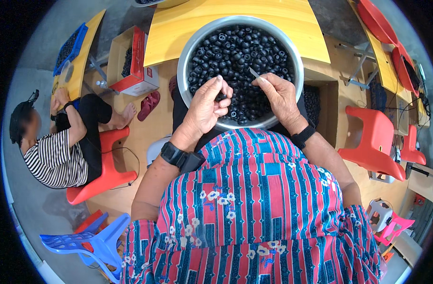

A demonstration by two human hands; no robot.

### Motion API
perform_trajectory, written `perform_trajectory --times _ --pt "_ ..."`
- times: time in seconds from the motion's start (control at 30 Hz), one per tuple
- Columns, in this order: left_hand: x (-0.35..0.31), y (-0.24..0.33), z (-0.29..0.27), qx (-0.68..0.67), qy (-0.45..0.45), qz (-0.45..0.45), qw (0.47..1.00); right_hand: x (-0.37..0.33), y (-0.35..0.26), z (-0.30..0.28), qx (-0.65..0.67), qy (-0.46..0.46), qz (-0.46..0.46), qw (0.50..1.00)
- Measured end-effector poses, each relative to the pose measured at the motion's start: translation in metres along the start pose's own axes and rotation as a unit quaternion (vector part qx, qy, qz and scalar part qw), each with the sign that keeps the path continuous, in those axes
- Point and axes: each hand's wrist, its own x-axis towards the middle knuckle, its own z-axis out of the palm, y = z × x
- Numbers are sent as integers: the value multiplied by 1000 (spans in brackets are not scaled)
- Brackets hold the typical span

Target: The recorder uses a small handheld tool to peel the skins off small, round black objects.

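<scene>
A wide metal basin (pixel 182 71) rests at my lap, filled with small round black parts (pixel 235 52) that have ring-like openings. Over its near left side, my left hand (pixel 208 102) is closed with its fingers curled around one black part (pixel 220 97), mostly hidden by the fingers. My right hand (pixel 279 94) is over the basin's right side, pinching a small knife between thumb and forefinger. The short pale blade (pixel 253 72) points up and left, apart from the left hand. Its handle is hidden in my grip.
Beyond the basin is a yellow table (pixel 166 40). A red-and-white carton (pixel 140 71) stands left, near a co-worker (pixel 60 151) seated on a red stool (pixel 110 161). Another carton (pixel 330 104) holds black parts at right, beside a red stool (pixel 367 139). A blue chair (pixel 98 241) stands lower left.
</scene>
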Motion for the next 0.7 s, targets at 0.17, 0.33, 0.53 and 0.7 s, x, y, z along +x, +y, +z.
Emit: perform_trajectory --times 0.17,0.33,0.53,0.7 --pt "6 6 3 376 85 103 917 1 -1 -2 -29 -8 3 1000" --pt "9 11 11 694 88 239 674 1 1 -2 -25 -5 8 1000" --pt "10 13 17 759 72 204 614 2 4 -2 -29 -7 0 1000" --pt "13 11 19 783 61 199 586 2 2 -3 -27 -16 14 999"
